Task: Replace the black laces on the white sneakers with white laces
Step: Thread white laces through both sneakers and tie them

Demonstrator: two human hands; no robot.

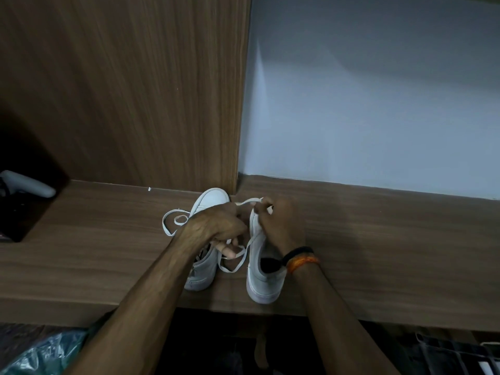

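Both hands hide the right white canvas sneaker's (263, 277) eyelets; left hand (216, 226) and right hand (278, 226) pinch flat white lace (232, 262).

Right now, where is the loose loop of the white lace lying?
In the head view, the loop of white lace lies on the wooden shelf, just left of the left sneaker and beside the left hand.
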